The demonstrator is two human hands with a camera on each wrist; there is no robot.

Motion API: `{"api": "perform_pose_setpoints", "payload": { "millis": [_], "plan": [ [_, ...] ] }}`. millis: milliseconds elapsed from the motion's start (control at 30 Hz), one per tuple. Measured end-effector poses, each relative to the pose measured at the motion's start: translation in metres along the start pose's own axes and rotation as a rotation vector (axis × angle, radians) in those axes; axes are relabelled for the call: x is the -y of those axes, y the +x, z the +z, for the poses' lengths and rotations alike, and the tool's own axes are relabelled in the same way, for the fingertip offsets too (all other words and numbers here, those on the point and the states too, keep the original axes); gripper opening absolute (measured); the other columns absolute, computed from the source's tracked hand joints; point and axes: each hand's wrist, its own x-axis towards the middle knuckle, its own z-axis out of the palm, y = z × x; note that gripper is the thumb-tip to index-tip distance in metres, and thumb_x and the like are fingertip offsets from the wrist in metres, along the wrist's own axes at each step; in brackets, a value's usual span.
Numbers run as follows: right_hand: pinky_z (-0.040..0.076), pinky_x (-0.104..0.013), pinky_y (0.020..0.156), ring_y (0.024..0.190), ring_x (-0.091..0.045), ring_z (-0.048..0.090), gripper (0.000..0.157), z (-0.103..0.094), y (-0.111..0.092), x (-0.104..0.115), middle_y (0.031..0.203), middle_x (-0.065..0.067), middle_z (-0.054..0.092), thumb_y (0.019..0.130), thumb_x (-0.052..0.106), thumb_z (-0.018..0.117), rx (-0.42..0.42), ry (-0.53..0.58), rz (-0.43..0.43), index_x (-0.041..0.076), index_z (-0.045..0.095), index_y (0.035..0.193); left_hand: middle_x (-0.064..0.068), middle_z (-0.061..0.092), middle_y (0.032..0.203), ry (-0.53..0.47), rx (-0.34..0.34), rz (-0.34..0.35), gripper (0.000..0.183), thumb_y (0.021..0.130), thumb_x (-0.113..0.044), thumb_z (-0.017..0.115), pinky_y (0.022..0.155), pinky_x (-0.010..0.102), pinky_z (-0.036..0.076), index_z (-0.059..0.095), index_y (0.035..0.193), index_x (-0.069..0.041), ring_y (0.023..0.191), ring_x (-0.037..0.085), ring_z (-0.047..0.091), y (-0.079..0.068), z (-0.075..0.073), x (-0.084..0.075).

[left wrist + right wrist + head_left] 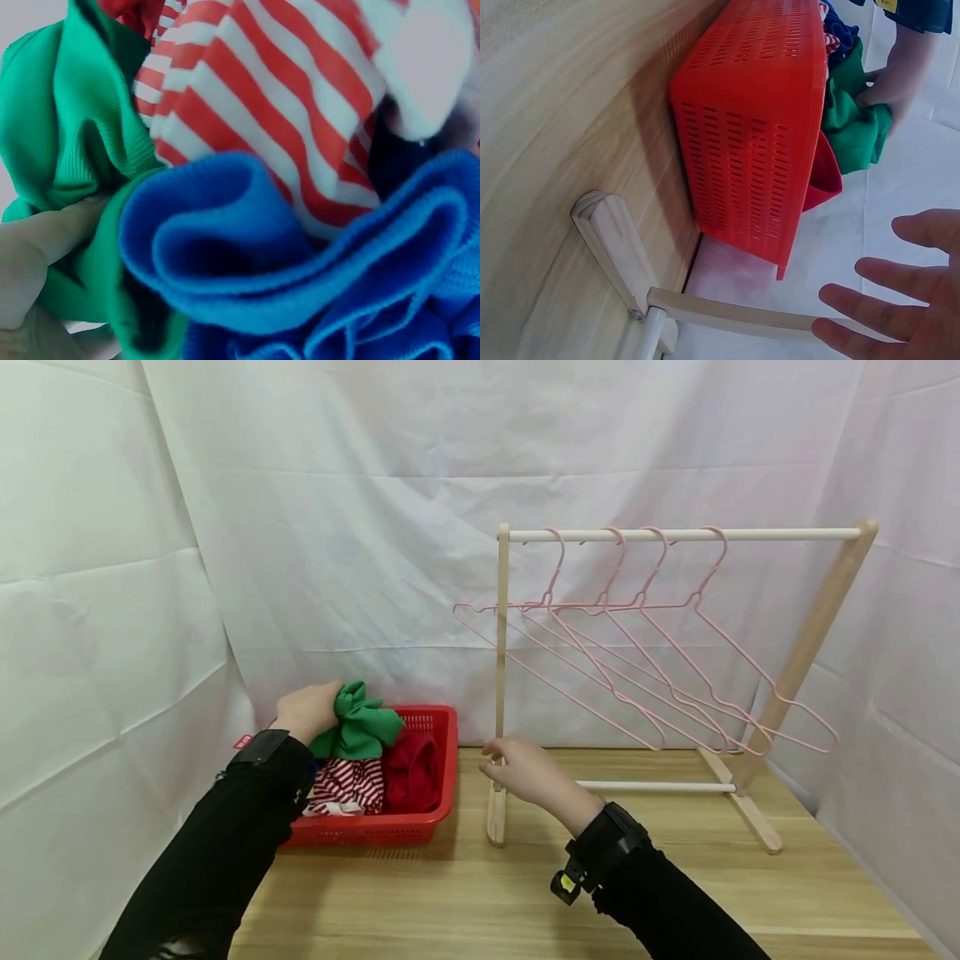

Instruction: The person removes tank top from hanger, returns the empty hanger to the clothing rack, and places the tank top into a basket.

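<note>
My left hand [309, 712] grips a bunched green garment [363, 727] above the red basket [448, 777]. In the left wrist view, the thumb presses into folds of the green cloth [97, 135]. Below it in the basket lie a red-and-white striped garment [352, 783] and a plain red garment [411, 772]. A blue ribbed garment [247, 240] fills the front of the left wrist view. My right hand [534, 777] is held in the air beside the rack's left post, holding nothing; its spread fingers show in the right wrist view.
A wooden rack [813, 635] with a white top rail stands on the right of the wooden table [450, 902]. Several pink hangers [697, 602] hang from the rail. White cloth [337, 527] encloses the back and sides.
</note>
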Motion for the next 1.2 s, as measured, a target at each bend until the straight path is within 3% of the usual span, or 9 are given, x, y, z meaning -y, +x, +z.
{"api": "perform_pose_setpoints", "payload": {
  "millis": [233, 500, 833, 1067, 1200],
  "plan": [
    [0.051, -0.04, 0.083, 0.102, -0.024, 0.062, 0.032, 0.0, 0.0, 0.001, 0.113, -0.009, 0.065, 0.097, 0.029, 0.059, 0.007, -0.007, 0.001, 0.008, 0.065, 0.121, 0.036, 0.049, 0.13, -0.019, 0.124, -0.005, 0.035, 0.1, -0.016, 0.048, 0.08, 0.066, 0.044, 0.043, 0.131, -0.001, 0.115, 0.053, 0.049, -0.002, 0.002, -0.001],
    [0.051, -0.04, 0.083, 0.104, -0.024, 0.061, 0.032, -0.001, -0.001, 0.001, 0.115, -0.009, 0.065, 0.097, 0.029, 0.059, 0.007, -0.001, 0.018, 0.009, 0.065, 0.121, 0.035, 0.042, 0.138, -0.03, 0.183, -0.01, 0.059, 0.097, -0.023, 0.054, 0.087, 0.069, 0.039, 0.033, 0.146, 0.001, 0.122, 0.053, 0.043, -0.001, 0.0, -0.003],
    [0.051, -0.04, 0.083, 0.104, -0.024, 0.061, 0.031, -0.003, -0.002, 0.0, 0.114, -0.008, 0.065, 0.097, 0.029, 0.059, 0.005, 0.006, 0.022, 0.01, 0.065, 0.121, 0.035, 0.042, 0.139, 0.001, 0.194, -0.005, 0.062, 0.096, -0.023, 0.056, 0.089, 0.068, 0.039, 0.032, 0.146, 0.005, 0.124, 0.051, 0.043, -0.003, -0.003, -0.007],
    [0.052, -0.039, 0.079, 0.101, -0.023, 0.062, 0.032, -0.006, -0.003, 0.002, 0.113, -0.008, 0.064, 0.097, 0.03, 0.059, 0.009, 0.016, 0.039, 0.009, 0.064, 0.121, 0.032, 0.052, 0.129, 0.019, 0.114, 0.003, 0.043, 0.098, -0.024, 0.056, 0.084, 0.063, 0.043, 0.05, 0.13, 0.004, 0.115, 0.048, 0.051, -0.006, -0.006, -0.01],
    [0.051, -0.039, 0.082, 0.103, -0.023, 0.061, 0.034, -0.008, -0.003, 0.001, 0.114, -0.008, 0.064, 0.097, 0.03, 0.058, 0.007, 0.018, 0.041, 0.008, 0.064, 0.123, 0.031, 0.05, 0.133, 0.017, 0.129, -0.011, 0.048, 0.099, -0.026, 0.055, 0.088, 0.063, 0.042, 0.047, 0.137, 0.003, 0.118, 0.049, 0.049, -0.008, -0.01, -0.015]
  ]
}}
